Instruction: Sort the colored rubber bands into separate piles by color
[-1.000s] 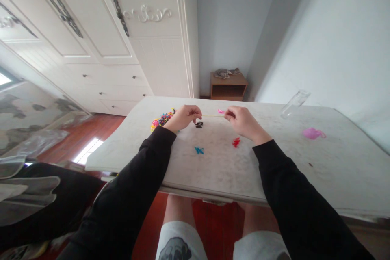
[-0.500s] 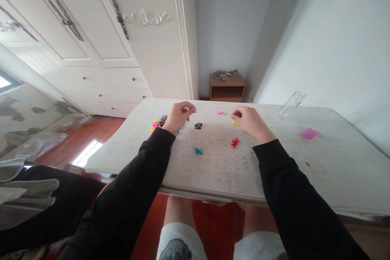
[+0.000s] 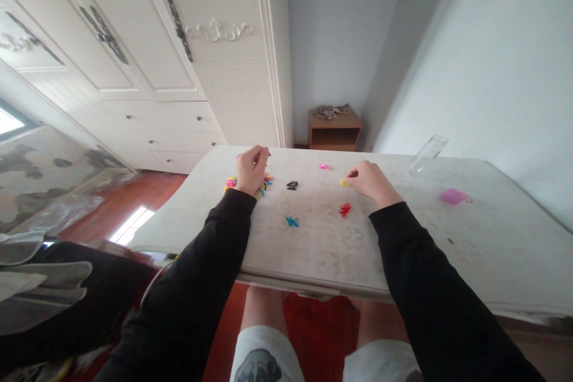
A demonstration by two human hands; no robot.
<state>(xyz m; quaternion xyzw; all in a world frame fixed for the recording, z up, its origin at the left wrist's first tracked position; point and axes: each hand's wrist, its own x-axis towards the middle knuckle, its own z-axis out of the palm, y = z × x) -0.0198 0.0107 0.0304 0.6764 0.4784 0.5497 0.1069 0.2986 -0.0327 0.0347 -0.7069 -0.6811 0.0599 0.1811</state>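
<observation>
My left hand (image 3: 251, 168) hovers over a mixed pile of small coloured rubber bands (image 3: 265, 184) at the left of the table. Its fingers are curled together, and what they hold, if anything, cannot be made out. With thumb and fingertips pinched, my right hand (image 3: 367, 181) is at a little heap of yellow rubber bands (image 3: 344, 182), touching it. Between the hands lie a black bunch (image 3: 292, 185) and a pink bunch (image 3: 323, 166). Closer to me are a blue bunch (image 3: 292, 222) and a red bunch (image 3: 344, 210).
A clear glass jar (image 3: 427, 155) lies on its side at the back right of the white table (image 3: 313, 250). Nearer the right side is a pink pouch (image 3: 454, 196). Beyond the table stand a white wardrobe (image 3: 242, 89) and a brown cabinet (image 3: 335, 131).
My left hand has moved left, back over the mixed pile. My right hand has lowered slightly onto the yellow heap; the pale yellow strand that stretched from its fingers toward the pink bunch no longer shows.
</observation>
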